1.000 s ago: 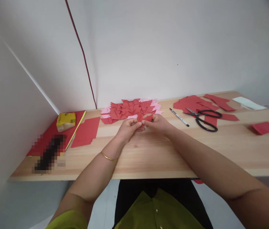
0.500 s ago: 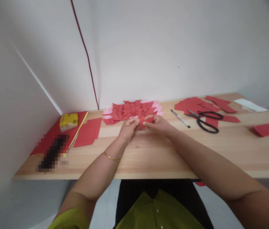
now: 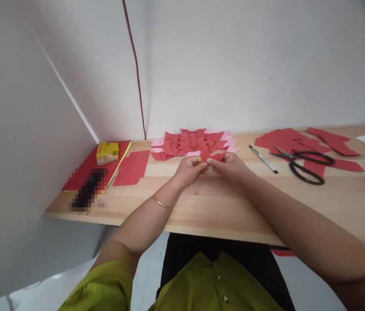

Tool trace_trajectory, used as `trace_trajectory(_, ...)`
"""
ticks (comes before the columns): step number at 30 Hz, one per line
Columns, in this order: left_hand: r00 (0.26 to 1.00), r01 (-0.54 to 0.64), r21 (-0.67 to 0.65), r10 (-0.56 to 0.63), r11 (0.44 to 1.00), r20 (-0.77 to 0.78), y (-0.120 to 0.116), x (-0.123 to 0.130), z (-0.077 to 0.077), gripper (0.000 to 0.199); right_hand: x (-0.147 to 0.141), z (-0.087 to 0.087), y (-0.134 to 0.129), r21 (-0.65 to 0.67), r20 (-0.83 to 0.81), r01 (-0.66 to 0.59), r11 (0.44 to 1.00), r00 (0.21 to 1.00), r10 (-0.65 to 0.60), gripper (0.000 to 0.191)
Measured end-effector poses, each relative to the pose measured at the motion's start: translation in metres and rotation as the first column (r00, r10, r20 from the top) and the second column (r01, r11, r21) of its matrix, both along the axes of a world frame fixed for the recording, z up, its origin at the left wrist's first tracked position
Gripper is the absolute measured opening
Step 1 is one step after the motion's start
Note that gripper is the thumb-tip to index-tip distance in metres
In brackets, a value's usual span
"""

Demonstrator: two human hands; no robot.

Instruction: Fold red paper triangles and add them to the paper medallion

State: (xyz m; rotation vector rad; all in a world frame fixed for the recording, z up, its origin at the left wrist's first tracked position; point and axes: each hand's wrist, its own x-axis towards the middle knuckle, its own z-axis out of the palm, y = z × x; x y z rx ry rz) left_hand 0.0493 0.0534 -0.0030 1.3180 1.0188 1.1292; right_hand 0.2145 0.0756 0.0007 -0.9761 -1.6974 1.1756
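Note:
Near the middle of the wooden table, my left hand (image 3: 190, 168) and my right hand (image 3: 229, 166) are close together, both pinching one small folded red paper (image 3: 215, 158). The thumbs face each other on the paper, and its lower part is partly hidden by the fingers. Just behind the hands, against the wall, lies a wide pile of pointed red and pink folded papers (image 3: 182, 142).
Right of the hands are a pen (image 3: 263, 159), black-handled scissors (image 3: 302, 162) and red paper pieces (image 3: 286, 137). At the left lie a red sheet (image 3: 131, 168), a yellow packet (image 3: 108, 153) and a blurred-out black object (image 3: 88, 189). A wall (image 3: 208, 65) stands behind the table.
The camera view has turned a little, so the table's contents appear shifted right. Both hands still hold the folded red paper, with their fingers slightly moved on it.

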Motion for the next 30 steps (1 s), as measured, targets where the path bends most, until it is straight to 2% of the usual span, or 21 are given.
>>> trace_trajectory(3, 0.993, 0.007, 0.100, 0.005, 0.995, -0.115, 0.000, -0.001, 0.001, 0.024, -0.001, 0.000, -0.002, -0.014, 0.007, 0.004, 1.000, 1.000, -0.004, 0.032)
trace_trajectory(9, 0.979, 0.044, 0.148, -0.013, 0.988, -0.205, 0.000, 0.001, 0.003, 0.021, 0.002, -0.002, -0.001, 0.030, 0.090, 0.098, 0.995, 0.991, -0.100, 0.031)
trace_trajectory(18, 0.996, 0.090, 0.058, -0.088, 0.994, -0.032, 0.001, 0.002, -0.006, 0.016, 0.002, 0.001, -0.002, 0.046, 0.083, 0.062, 0.997, 0.994, -0.066, 0.035)
trace_trajectory(22, 0.997, 0.066, 0.029, -0.064, 0.997, -0.048, 0.002, 0.002, -0.007, 0.017, -0.001, 0.003, -0.005, 0.056, 0.065, 0.028, 0.998, 0.997, -0.032, 0.034)
trace_trajectory(27, 0.997, 0.066, 0.035, -0.064, 0.997, -0.053, 0.001, 0.001, 0.000, 0.018, -0.001, 0.001, -0.004, 0.071, 0.021, 0.025, 0.997, 0.999, -0.026, 0.035)
trace_trajectory(30, 0.996, 0.072, 0.003, -0.072, 0.997, -0.046, 0.000, 0.001, 0.002, 0.017, 0.001, -0.003, 0.001, 0.036, -0.005, 0.022, 0.999, 1.000, -0.022, 0.039)
